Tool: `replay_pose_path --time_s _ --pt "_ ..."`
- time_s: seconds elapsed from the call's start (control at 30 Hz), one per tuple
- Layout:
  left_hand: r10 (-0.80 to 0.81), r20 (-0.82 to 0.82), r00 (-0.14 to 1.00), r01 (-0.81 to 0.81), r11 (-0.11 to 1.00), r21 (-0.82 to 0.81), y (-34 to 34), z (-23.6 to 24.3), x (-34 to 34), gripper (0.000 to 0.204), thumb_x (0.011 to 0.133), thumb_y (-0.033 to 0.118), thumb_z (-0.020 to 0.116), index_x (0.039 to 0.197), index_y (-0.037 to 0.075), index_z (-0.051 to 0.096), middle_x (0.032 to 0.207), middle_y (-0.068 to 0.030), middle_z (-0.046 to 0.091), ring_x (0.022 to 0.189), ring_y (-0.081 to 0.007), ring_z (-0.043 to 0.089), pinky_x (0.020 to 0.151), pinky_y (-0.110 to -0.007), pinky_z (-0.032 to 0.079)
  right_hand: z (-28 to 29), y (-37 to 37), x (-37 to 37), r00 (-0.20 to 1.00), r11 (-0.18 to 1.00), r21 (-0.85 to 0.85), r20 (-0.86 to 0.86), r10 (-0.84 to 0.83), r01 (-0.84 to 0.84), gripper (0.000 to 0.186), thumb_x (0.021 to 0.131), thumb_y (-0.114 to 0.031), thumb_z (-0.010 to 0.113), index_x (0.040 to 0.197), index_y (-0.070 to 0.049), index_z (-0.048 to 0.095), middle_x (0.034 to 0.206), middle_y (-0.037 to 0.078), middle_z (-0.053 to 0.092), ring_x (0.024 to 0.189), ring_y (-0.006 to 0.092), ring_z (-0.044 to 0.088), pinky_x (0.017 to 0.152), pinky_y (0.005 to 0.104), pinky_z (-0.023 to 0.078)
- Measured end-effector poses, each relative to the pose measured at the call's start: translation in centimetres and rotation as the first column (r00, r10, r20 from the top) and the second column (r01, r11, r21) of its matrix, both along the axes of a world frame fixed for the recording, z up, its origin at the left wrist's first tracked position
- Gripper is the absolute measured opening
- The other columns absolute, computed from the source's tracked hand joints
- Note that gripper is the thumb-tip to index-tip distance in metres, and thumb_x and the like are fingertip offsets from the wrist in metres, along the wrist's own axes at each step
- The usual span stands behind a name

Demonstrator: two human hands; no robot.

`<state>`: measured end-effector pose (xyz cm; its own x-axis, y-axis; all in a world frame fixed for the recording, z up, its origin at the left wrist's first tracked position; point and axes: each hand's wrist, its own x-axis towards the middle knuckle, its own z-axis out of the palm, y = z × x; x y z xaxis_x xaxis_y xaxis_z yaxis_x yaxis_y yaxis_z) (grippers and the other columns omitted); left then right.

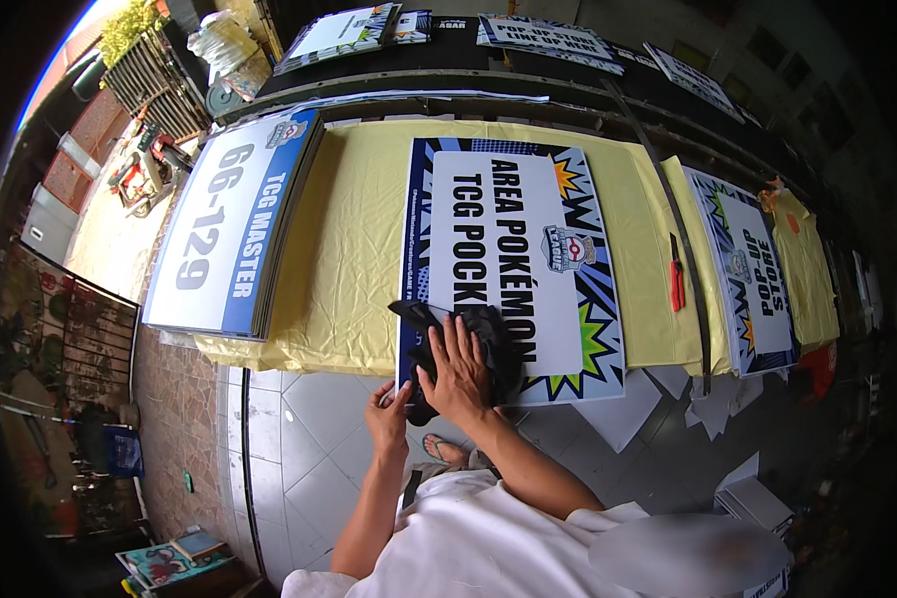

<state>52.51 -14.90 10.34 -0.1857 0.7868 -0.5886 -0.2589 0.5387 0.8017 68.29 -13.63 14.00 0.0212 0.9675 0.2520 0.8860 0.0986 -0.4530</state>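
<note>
A printed board (558, 329) with a white panel, black lettering and colourful starbursts lies on yellow sheeting (349, 219). My right hand (458, 364) rests with fingers outstretched on a bunched black cloth (498, 349) over the board's lower left part. My left hand (389, 409) grips the board's lower left corner between thumb and fingers, just beside the cloth.
A stack of blue-and-white boards (219, 219) lies left, more printed boards (728, 259) right. A red cutter (677, 284) sits beside a long dark bar (696, 299). Behind, boards (558, 45) lie on a black surface. Loose white sheets (618, 419) lie on the floor.
</note>
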Motion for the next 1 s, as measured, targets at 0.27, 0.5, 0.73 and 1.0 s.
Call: replay_pose_path --time_s 0.27,0.5,0.73,1.0 --pt "0.102 -0.008 0.995 -0.102 0.994 -0.032 -1.4 1.6 0.7 0.068 0.087 0.02 0.086 0.139 0.004 0.045 0.116 -0.0089 0.064 0.101 -0.0153 0.065 0.077 -0.031 0.051 -1.7 2.4 20.5 0.699 0.736 0.018 0.298 -0.65 0.676 0.073 0.101 -0.046 0.05 0.154 0.003 0.04 0.163 0.025 0.033 0.155 0.0389 0.024 0.125 0.0528 0.02" --pt "0.141 -0.464 0.874 0.17 0.807 0.565 0.7 9.3 6.0 0.057 0.096 0.015 0.071 0.144 0.004 0.043 0.139 -0.0168 0.044 0.129 -0.0271 0.047 0.102 -0.041 0.043 -0.2 1.6 11.4 0.944 0.952 -0.021 0.131 -0.301 0.307 0.073 0.097 -0.042 0.057 0.15 0.006 0.044 0.165 0.032 0.024 0.156 0.0474 0.015 0.122 0.0593 0.022" --pt "-0.082 -0.994 0.077 0.869 0.494 0.027 8.8 3.8 12.9 0.082 0.1 0.052 0.055 0.156 -0.004 0.035 0.167 -0.027 0.021 0.156 -0.0464 0.013 0.124 -0.062 0.009 -0.5 5.5 16.6 0.983 0.984 -0.016 0.05 -0.177 0.178 0.077 0.095 -0.041 0.061 0.153 0.005 0.04 0.165 0.028 0.027 0.154 0.0465 0.022 0.123 0.0546 0.024" --pt "-0.196 -0.981 -0.001 0.884 0.458 -0.092 9.5 4.9 13.2 0.095 0.097 0.061 0.055 0.154 -0.012 0.032 0.166 -0.0291 0.023 0.156 -0.0483 0.011 0.124 -0.065 0.008 -4.6 29.2 29.0 0.855 0.873 0.079 0.182 -0.487 0.481 0.077 0.098 -0.045 0.054 0.151 0.01 0.041 0.165 0.027 0.028 0.156 0.0417 0.021 0.126 0.0511 0.02"
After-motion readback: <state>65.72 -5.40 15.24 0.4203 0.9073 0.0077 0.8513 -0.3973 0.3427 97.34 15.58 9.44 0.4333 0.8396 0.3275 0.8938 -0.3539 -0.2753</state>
